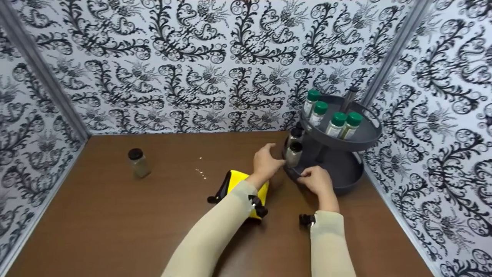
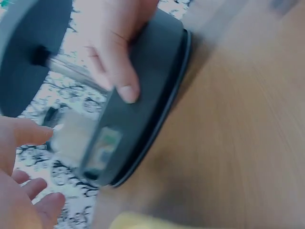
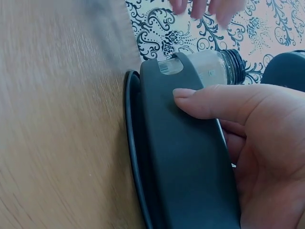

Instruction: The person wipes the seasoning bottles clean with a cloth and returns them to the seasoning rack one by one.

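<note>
One dark grey round two-tier stand [image 1: 348, 171] is on the brown tabletop [image 1: 96, 215]; my right hand [image 1: 318, 180] pinches its lower wall [image 3: 188, 143], my left hand [image 1: 266, 163] is spread beside the front clear black-capped jar [image 1: 293, 157] inside. I judge the stand stiff, the jar slippery, best held around its body.

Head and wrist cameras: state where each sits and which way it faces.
Head: on the head, facing forward and down at the lower tray; left hand, right hand and sleeves show.
Left wrist: worn there, facing that tray; both hands show.
Right wrist: worn there, facing that tray; right hand, left fingertips show.
Wrist views share the tray.
</note>
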`<state>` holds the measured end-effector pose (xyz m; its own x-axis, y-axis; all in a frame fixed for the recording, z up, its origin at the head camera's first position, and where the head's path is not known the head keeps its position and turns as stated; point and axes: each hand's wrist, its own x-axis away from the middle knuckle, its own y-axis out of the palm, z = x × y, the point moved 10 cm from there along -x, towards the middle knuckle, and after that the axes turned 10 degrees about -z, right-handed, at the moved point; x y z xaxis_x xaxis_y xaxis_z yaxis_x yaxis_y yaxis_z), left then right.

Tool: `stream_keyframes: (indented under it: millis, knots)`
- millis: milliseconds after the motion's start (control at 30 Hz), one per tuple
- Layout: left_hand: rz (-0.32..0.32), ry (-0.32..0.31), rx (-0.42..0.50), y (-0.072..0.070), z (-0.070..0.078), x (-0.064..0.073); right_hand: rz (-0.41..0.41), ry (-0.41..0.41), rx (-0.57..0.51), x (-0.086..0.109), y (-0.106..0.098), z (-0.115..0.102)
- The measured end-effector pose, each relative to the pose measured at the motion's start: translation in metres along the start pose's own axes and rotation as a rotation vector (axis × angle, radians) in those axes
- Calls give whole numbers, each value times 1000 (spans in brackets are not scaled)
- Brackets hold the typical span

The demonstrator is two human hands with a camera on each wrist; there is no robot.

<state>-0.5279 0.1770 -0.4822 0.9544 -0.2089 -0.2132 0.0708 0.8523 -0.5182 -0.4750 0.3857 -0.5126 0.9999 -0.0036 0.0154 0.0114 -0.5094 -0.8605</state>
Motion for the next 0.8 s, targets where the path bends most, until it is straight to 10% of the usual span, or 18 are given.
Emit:
stream_keyframes:
  millis: [267,800]
  knots:
    - [-11,57,133,-75,-26,46,-30,0,-21,-4,-3,-1]
    - [226,-33,185,-208,-115,115,-19,26,-36,6,-5,-7]
